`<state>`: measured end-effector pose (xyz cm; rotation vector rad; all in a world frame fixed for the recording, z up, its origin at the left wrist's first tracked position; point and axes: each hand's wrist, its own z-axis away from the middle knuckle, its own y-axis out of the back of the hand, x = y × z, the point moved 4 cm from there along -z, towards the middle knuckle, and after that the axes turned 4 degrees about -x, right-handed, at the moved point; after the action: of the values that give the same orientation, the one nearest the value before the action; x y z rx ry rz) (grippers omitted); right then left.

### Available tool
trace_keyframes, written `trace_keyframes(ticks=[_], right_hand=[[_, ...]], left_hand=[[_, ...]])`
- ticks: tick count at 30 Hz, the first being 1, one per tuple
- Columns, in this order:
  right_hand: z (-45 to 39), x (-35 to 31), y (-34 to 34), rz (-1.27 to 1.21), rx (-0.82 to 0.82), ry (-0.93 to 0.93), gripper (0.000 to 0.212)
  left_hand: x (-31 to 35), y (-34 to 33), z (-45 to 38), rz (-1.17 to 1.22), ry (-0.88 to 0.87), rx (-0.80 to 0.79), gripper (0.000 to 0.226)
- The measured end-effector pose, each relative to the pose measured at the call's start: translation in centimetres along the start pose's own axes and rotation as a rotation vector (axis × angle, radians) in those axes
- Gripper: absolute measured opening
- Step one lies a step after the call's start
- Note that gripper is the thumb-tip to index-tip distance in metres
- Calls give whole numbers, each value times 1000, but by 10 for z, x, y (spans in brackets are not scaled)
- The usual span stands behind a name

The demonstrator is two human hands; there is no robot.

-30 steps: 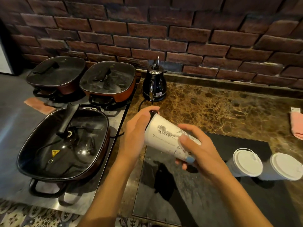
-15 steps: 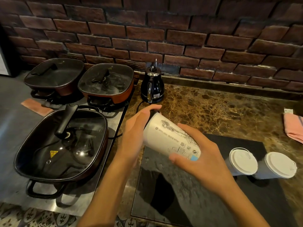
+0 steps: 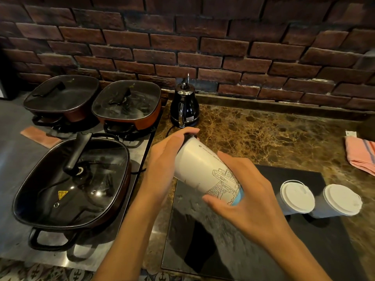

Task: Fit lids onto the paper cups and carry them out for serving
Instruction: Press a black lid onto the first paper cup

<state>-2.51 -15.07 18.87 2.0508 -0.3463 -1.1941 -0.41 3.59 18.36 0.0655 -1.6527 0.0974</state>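
Two white paper cups with white plastic lids, one (image 3: 296, 197) just beside the other (image 3: 341, 200), are standing capped on the dark rectangular mat (image 3: 233, 250) that is lying on the brown marbled counter (image 3: 274, 134), so that part of the job looks done. A third tall white paper cup with a line drawing printed on its side (image 3: 207, 175) is being held tilted in the air above the mat's near left part, mouth pointing away toward the black electric kettle (image 3: 184, 107). The left hand (image 3: 168, 159) is curling over the cup's mouth, pressing a dark lid (image 3: 189, 136) against the rim; whether it is fully seated cannot be told. The right hand (image 3: 247, 203) is wrapping its fingers round the cup's base end, steadying it. By the look of things, this lid is being fitted now, and carrying all the cups out is not yet begun.
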Motion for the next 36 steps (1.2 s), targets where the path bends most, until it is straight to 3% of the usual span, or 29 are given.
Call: trace_keyframes(ticks=[6, 10, 13, 16, 18, 19, 21, 22, 23, 24, 25, 26, 28, 30, 31, 33, 34, 36], right_hand=[[3, 11, -10, -913, -117, -371, 49], [-2, 14, -7, -1044, -122, -367, 57], [-4, 12, -9, -1075, -120, -312, 66], [-2, 7, -8, -1100, -78, -255, 68], [2, 3, -5, -1144, -37, -242, 65], [4, 2, -3, -1153, -16, -240, 64], [7, 0, -2, -1138, 31, -250, 60], [8, 0, -2, -1130, 51, -262, 58], [9, 1, -2, -1128, 62, -271, 56], [8, 1, -2, -1129, 65, -275, 53], [7, 3, -3, -1127, 63, -279, 49], [5, 4, -3, -1119, 63, -284, 43], [1, 6, -4, -1096, 88, -317, 35], [-4, 6, -3, -1055, 141, -329, 34], [-7, 4, -1, -1030, 167, -317, 35], [-8, 2, 1, -1007, 223, -273, 37], [-7, 2, 2, -1001, 258, -252, 37], [0, 4, 2, -999, 329, -257, 36]], left_hand=[[16, -6, 1, -85, -91, -110, 44], [38, -6, -9, -204, -87, -209, 39], [53, -8, -23, -309, 39, -255, 43], [73, -22, -20, -413, -63, -350, 30], [93, -39, -8, -583, -177, -584, 54], [99, -44, -9, -667, -179, -609, 94], [100, -45, 7, -679, -317, -722, 61], [99, -48, 6, -628, -258, -758, 32], [96, -51, -5, -683, -188, -618, 87], [101, -55, -1, -695, -207, -639, 107], [89, -50, -9, -554, -162, -624, 37], [84, -46, -18, -532, -105, -542, 40], [77, -45, -31, -467, 17, -592, 22], [60, -36, -37, -446, 148, -623, 39], [56, -31, -39, -465, 192, -538, 47], [49, -30, -43, -520, 91, -622, 44], [52, -33, -43, -612, -39, -632, 38], [68, -37, -26, -650, -206, -564, 29]])
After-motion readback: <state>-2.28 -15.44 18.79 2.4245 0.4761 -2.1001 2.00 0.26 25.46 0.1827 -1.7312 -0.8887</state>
